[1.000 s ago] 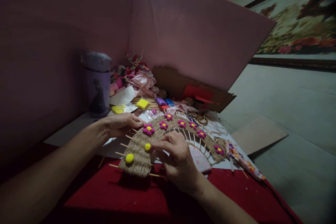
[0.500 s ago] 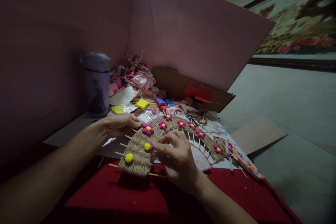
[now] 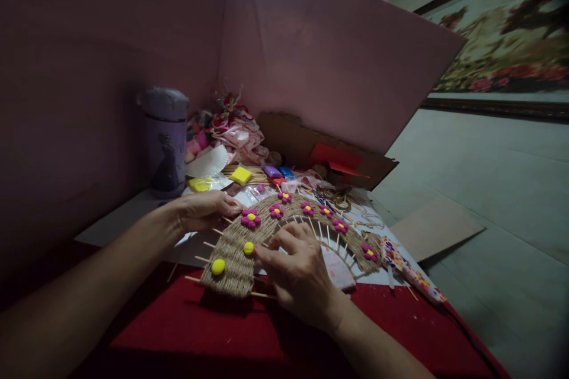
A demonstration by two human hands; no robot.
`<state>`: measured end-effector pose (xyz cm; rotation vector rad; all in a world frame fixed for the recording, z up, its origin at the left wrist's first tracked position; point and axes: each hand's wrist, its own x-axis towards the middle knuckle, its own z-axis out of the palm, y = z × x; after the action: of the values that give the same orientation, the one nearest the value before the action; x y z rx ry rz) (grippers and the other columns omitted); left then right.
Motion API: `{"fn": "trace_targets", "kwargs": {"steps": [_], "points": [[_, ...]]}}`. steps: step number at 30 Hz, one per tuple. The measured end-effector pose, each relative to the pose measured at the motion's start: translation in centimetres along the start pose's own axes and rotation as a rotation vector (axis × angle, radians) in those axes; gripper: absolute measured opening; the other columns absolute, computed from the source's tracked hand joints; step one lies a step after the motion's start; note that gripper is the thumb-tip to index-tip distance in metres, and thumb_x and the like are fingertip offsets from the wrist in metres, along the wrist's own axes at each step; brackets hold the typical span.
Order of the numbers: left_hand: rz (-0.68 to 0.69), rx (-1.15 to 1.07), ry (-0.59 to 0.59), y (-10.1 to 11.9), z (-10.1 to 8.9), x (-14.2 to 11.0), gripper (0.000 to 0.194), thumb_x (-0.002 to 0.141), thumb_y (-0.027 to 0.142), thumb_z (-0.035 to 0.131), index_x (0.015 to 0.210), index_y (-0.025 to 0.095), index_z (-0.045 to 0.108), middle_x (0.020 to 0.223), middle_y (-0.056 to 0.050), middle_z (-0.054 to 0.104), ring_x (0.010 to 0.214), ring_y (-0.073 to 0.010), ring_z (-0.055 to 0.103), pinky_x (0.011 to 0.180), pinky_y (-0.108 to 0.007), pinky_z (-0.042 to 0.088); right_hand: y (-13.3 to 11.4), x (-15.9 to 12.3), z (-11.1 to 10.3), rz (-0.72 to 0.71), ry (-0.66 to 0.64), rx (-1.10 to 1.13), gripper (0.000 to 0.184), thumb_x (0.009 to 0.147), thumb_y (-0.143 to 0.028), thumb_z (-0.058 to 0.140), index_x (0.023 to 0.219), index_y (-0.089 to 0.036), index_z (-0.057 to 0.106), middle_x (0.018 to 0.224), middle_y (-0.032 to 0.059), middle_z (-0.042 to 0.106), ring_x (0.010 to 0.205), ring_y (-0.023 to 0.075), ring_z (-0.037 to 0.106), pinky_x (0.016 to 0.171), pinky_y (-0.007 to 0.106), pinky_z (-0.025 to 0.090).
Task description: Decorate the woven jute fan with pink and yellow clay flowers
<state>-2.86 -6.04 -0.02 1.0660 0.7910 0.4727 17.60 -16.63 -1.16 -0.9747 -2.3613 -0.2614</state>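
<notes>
A woven jute arch point(image 3: 235, 251) on wooden sticks lies on the table, dotted with several pink clay flowers with yellow centres point(image 3: 251, 218). Two plain yellow clay balls sit on its near end, one at the upper spot point(image 3: 249, 247) and one lower point(image 3: 217, 266). My right hand point(image 3: 297, 272) rests over the arch's inner edge, thumb and fingertips pinched close beside the upper yellow ball; whether they hold a bit of clay is unclear. My left hand point(image 3: 204, 212) lies fingers down on the arch's outer left edge, steadying it.
A red cloth point(image 3: 186, 331) covers the near table. Behind the arch stand a purple flask point(image 3: 165, 142), a paper plate point(image 3: 208, 161), packets of yellow, purple and blue clay point(image 3: 240, 176), scissors and twine, and a cardboard box point(image 3: 329, 154). A patterned tube point(image 3: 413, 275) lies at right.
My right hand's fingers shifted slightly left and down toward the upper yellow ball. The left hand and arch stayed put.
</notes>
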Motion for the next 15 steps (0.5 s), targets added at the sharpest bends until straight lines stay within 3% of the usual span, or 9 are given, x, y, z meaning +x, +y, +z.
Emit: {"fn": "trace_targets", "kwargs": {"steps": [8, 15], "points": [[0.003, 0.028, 0.010, -0.11, -0.20, 0.16, 0.013, 0.062, 0.019, 0.070, 0.065, 0.011, 0.060, 0.070, -0.003, 0.065, 0.058, -0.0116, 0.055, 0.060, -0.025, 0.042, 0.01, -0.33, -0.43, 0.045, 0.066, 0.054, 0.020, 0.082, -0.025, 0.052, 0.096, -0.022, 0.066, 0.077, 0.0037, 0.055, 0.078, 0.0188, 0.043, 0.071, 0.036, 0.032], [0.009, 0.009, 0.020, -0.12, -0.09, 0.12, 0.013, 0.062, 0.017, 0.070, 0.068, 0.011, 0.061, 0.068, -0.003, 0.064, 0.060, -0.0120, 0.056, 0.061, -0.025, 0.042, -0.32, 0.16, -0.29, -0.021, -0.031, -0.024, 0.022, 0.082, -0.033, 0.054, 0.100, -0.023, 0.063, 0.079, 0.0037, 0.057, 0.081, 0.0201, 0.043, 0.074, 0.037, 0.032]]}}
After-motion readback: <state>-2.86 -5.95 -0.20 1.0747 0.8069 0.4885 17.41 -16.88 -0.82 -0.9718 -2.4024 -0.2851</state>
